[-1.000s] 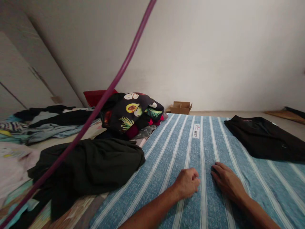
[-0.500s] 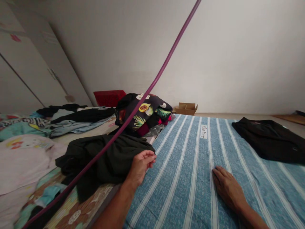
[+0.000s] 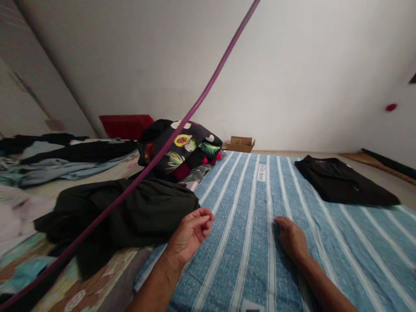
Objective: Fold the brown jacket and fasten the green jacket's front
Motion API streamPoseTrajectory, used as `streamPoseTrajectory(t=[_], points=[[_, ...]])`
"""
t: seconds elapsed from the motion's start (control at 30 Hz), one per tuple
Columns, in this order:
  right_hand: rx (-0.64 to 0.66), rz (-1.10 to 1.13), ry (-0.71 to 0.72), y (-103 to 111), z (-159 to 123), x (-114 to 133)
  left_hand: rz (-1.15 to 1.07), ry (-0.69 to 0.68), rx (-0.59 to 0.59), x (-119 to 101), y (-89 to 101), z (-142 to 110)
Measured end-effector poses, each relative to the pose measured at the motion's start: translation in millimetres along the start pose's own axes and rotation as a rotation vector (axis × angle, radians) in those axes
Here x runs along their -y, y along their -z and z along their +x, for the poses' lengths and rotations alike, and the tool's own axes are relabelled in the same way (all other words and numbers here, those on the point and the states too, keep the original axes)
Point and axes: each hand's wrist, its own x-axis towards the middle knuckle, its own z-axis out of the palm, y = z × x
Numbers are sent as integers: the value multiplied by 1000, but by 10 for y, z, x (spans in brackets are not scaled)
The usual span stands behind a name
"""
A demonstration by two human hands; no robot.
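Observation:
My left hand [image 3: 190, 232] hovers palm up over the left edge of the blue striped blanket [image 3: 247, 242], its fingers curled loosely with nothing in them. It is a short way from the dark green garment [image 3: 130, 212] crumpled beside the blanket. My right hand [image 3: 292, 237] lies flat, palm down, on the blanket with its fingers stretched forward. A folded black garment [image 3: 341, 187] rests on the blanket's far right.
A fruit-print dark garment [image 3: 185, 149] tops a pile of clothes behind the green one. More clothes [image 3: 61, 162] lie on the left. A purple tube [image 3: 182, 125] crosses the view diagonally. A small cardboard box [image 3: 239, 144] and a red basket [image 3: 125, 125] stand by the wall.
My left hand left the middle of the blanket, moved left to the green garment's edge, then drew back slightly and turned palm up. My right hand stayed flat on the blanket.

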Motion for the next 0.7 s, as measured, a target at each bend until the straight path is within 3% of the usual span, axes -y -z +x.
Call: streamPoseTrajectory(t=[0.17, 0.4, 0.5, 0.6, 0.7], points=[[-180, 411, -109, -16, 4, -25, 202, 20, -41, 122, 55, -12], [-305, 475, -249, 98, 45, -223, 388, 65, -48, 282, 77, -20], [-372, 394, -287, 359, -27, -367, 619, 13, -50, 367, 105, 29], [-450, 181, -296, 783, -199, -615, 884, -108, -63, 440, 114, 103], [-449, -366, -273, 1292, -467, -992, 1063, -263, -50, 491, 67, 182]])
